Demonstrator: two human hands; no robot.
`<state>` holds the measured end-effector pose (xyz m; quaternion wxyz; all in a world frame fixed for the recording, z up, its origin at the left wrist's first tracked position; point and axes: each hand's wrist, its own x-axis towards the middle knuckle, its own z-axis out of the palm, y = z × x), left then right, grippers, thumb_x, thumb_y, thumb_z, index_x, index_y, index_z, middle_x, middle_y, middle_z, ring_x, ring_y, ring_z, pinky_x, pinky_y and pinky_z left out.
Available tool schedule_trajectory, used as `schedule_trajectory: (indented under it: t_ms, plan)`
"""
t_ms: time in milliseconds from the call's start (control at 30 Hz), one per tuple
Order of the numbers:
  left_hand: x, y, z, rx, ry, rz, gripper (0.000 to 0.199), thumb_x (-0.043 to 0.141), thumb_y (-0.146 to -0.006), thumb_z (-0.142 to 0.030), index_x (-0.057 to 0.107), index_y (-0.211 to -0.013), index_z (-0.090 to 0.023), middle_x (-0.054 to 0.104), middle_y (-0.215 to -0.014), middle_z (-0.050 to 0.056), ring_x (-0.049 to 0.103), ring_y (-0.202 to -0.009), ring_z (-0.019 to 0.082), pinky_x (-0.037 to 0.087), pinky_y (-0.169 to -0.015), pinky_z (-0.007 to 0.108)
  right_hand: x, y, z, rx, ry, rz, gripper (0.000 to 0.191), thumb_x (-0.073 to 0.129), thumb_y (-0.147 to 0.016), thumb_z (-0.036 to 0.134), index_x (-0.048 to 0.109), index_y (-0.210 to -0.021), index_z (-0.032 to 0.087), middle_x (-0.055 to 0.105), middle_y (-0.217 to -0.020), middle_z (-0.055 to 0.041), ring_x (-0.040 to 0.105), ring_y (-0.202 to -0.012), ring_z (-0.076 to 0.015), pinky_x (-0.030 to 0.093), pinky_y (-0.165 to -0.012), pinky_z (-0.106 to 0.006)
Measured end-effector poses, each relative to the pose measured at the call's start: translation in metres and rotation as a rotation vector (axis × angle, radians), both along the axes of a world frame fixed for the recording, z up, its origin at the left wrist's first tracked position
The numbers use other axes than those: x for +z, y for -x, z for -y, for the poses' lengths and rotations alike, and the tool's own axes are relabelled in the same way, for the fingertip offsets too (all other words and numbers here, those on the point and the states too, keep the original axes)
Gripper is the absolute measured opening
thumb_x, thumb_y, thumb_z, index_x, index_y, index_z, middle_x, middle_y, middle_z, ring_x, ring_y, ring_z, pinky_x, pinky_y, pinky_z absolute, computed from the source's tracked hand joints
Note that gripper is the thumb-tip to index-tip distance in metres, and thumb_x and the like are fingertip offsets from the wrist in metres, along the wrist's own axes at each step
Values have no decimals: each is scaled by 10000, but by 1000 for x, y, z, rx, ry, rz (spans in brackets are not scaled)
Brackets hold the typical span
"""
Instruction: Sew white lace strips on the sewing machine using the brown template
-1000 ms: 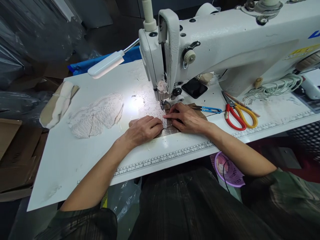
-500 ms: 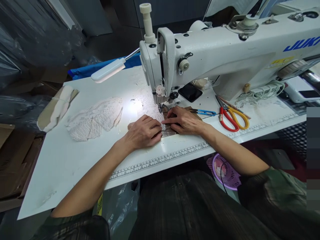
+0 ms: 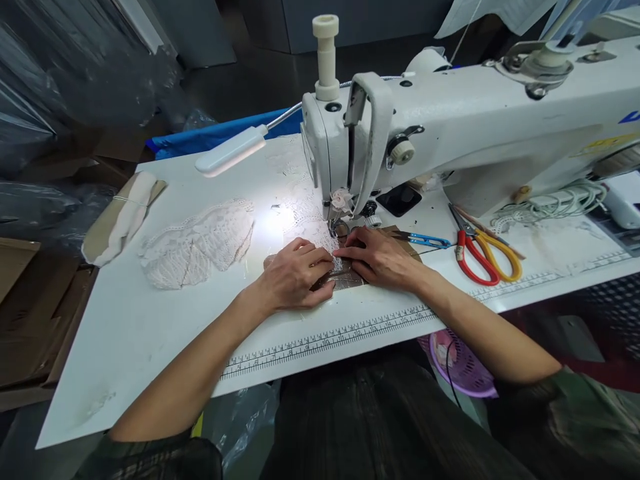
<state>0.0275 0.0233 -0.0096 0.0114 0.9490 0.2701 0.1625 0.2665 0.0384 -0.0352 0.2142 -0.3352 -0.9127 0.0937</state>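
Lining up the lace (image 3: 316,227) at the foot (image 3: 333,231) of the sewing machine (image 3: 450,127) seems the step in hand. The lace lies between and just beyond both hands. The left hand (image 3: 297,275) rests beside it, fingers bent; the right hand (image 3: 383,259) points a finger onto its edge (whether either pinches, I cannot tell). The next move probably calls for even guiding, fingers clear of the foot.

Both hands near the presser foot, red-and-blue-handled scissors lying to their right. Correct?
Handle colour is off: the scissors have red and yellow handles, per the head view. Left hand and right hand are near the presser foot, scissors to their right.
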Motion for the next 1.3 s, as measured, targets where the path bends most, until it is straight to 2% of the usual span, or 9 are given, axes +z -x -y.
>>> schedule_trajectory:
  t_ms: [400,633,800,1067,1300]
  plan:
    - [-7,2,-4,25,-50,-14,295,524,-925,-321,686,-1088,-135,724,-1108,104,683,-895,228,523,-929,442,7,10,4,-99,-12,150,347,412,-995,182,633,-1261,212,576,-1145,-137,519,-1060,-276,482,-902,-428]
    - [-10,1,-6,52,-69,-36,343,521,-928,-360,662,-1137,-128,712,-1117,124,674,-895,248,517,-940,482,10,14,1,-154,14,231,379,401,-983,187,581,-1315,216,567,-1166,-143,525,-1037,-276,489,-844,-405]
    - [-12,0,-6,70,-83,-36,391,520,-939,-392,648,-1179,-111,700,-1153,139,677,-924,253,484,-1001,517,6,9,1,-126,31,177,422,382,-975,208,554,-1359,243,585,-1148,-126,543,-997,-262,492,-872,-424]
    - [-9,-1,-8,129,-15,-9,379,533,-922,-382,641,-1218,-170,687,-1200,118,667,-1043,275,380,-1098,592,4,8,-1,-109,32,125,399,386,-992,236,583,-1338,215,605,-1127,-144,573,-1018,-280,519,-866,-436]
    - [-6,-5,-9,205,18,-9,405,541,-913,-396,652,-1221,-158,673,-1255,138,652,-1029,292,397,-1038,563,10,9,0,-85,-15,130,361,400,-991,180,618,-1278,187,609,-1127,-139,564,-1047,-270,531,-884,-423]
